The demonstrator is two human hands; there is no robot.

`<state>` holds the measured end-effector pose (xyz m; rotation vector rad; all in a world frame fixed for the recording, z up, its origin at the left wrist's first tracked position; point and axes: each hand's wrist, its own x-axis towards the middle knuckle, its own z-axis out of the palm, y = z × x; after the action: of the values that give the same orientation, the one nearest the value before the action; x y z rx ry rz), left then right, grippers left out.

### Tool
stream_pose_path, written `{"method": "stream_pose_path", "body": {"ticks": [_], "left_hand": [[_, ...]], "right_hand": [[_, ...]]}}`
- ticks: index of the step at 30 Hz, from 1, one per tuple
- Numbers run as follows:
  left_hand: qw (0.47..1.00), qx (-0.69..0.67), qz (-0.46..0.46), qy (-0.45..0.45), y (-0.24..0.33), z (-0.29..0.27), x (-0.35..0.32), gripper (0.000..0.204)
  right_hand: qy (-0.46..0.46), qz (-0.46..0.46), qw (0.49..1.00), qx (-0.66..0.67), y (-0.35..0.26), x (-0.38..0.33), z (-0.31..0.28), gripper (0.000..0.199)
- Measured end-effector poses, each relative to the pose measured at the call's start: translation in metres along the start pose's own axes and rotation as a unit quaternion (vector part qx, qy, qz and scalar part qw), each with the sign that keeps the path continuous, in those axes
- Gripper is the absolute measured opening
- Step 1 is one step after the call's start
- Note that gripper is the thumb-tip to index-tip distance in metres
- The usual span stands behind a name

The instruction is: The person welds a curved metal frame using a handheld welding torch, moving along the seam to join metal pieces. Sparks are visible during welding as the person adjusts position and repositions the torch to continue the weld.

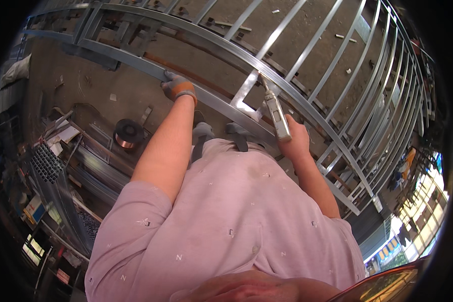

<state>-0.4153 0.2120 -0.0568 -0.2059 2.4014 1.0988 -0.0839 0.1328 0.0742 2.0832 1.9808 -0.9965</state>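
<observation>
1. the tool [277,113] stood in my right hand [296,137], a pale slim body with its long axis running up and a little left from my fist, and its thin tip touched the frame [211,40] at about the spot where a flat upright met the curved rail [136,63].
2. my right fingers were wrapped fully closed about the lower end of the tool; the hand was bare and sat just below the rail, near my waist.
3. my left hand [177,86], in a grey glove with an orange cuff, was curled over the same rail, well to the left of the tip; i could not tell how tightly it gripped, though the fingers lay closed over the edge.
4. so the joint lay between my two hands, nearer the right, up and left of its knuckles.
5. the rail swept in a long curve from upper left down to lower right, and the uprights fanned away from it toward the far side, with open gaps between them.
6. through those gaps showed bare concrete floor [327,35] with small scraps lying on it.
7. my side of the rail had free room for the elbows; to my left, well apart, stood a copper-coloured wire spool [129,134] and stacked metal sections [93,168].
</observation>
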Motion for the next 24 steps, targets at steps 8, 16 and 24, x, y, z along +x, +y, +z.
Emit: {"method": "stream_pose_path", "body": {"ticks": [8, 16, 24], "left_hand": [[0.997, -0.023, 0.033, -0.062, -0.019, 0.002, -0.014, 0.051], [0.796, 0.148, 0.386, -0.442, -0.079, -0.068, 0.079, 0.045], [0.655, 0.556, 0.306, -0.41, -0.117, -0.211, 0.297, 0.042]], "right_hand": [[0.022, 0.017, 0.999, -0.036, 0.013, -0.009, 0.013, 0.018], [0.052, 0.04, 0.998, -0.015, 0.017, -0.018, 0.017, 0.019], [0.046, 0.055, 0.997, -0.037, -0.005, -0.053, 0.015, 0.022]]}}
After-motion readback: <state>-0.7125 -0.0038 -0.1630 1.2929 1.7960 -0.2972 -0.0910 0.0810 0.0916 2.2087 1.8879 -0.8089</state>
